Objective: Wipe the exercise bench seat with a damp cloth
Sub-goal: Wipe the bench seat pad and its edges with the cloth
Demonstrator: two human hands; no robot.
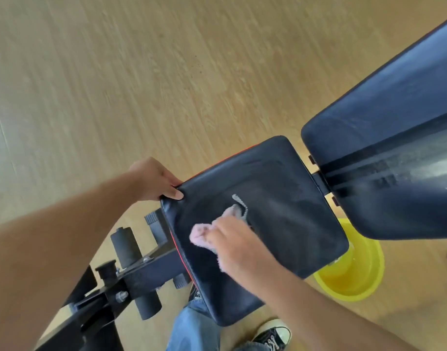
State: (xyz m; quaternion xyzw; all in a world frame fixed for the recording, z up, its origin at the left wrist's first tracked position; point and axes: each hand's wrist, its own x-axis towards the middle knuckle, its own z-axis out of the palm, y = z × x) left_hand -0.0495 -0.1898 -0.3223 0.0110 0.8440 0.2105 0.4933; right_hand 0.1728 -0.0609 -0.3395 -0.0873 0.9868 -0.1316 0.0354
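Wiping was underway: the cloth [204,233], a pinkish bunched rag, sat near the middle of the seat [280,198], pinned down by the right hand [236,240], whose fingers were closed over it. The left hand [155,181] was clamped on the seat's far corner, thumb on top, fingers tucked under the edge, steadying the pad.

Stuff I figured could go sideways. The cloth was wadded up, not spread, so it looked like it only touched a small patch per pass, and the corners and the edge by the red piping could easily get skipped. A loose gray-white tail stuck out past the fingers, and that could drag or snag in the gap between seat and backrest [384,138].

The yellow bucket [351,274] sat on the floor partly under the seat's edge, near the sneaker [274,334]. One careless step or a hard sweep off that side could knock it and slop water on the wood floor [141,72]. Too wet a cloth would drip there too.
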